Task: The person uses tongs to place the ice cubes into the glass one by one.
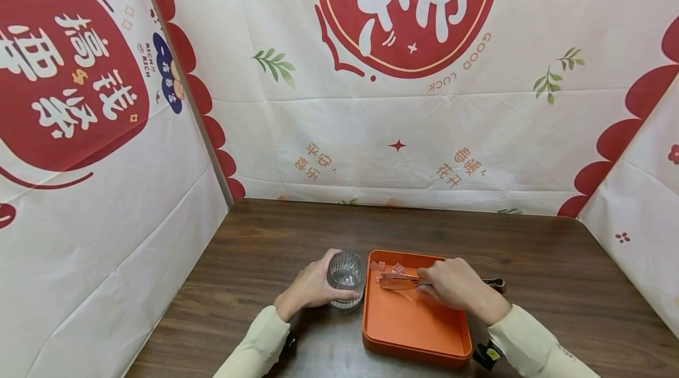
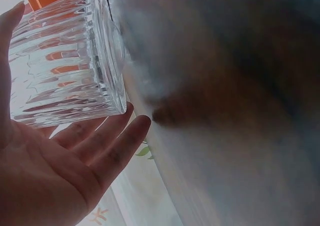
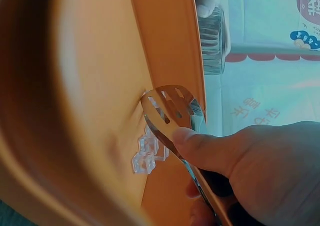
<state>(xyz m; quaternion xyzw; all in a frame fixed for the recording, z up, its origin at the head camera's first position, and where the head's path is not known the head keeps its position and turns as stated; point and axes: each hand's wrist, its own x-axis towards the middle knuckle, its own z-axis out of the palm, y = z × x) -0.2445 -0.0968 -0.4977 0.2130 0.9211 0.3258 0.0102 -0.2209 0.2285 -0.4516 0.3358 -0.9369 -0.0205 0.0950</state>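
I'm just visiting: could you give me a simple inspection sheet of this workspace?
Surface: dark wood-grain tabletop.
Job's things: ribbed glass beside an orange tray; small clear pieces inside the tray; metal tongs reaching over them. Whether the tongs pinch a piece, I can't tell.
Clutter: nothing seen.
Grips: a person's left hand holds the glass; the right hand holds the tongs.
Cables: nothing seen.
Surroundings: white printed cloth behind and at both sides.

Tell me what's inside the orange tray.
Inside the orange tray, small clear pieces lie near its far left corner, with the slotted tips of the metal tongs beside them. The tongs and right hand cover part of its floor; anything directly beneath is hidden.
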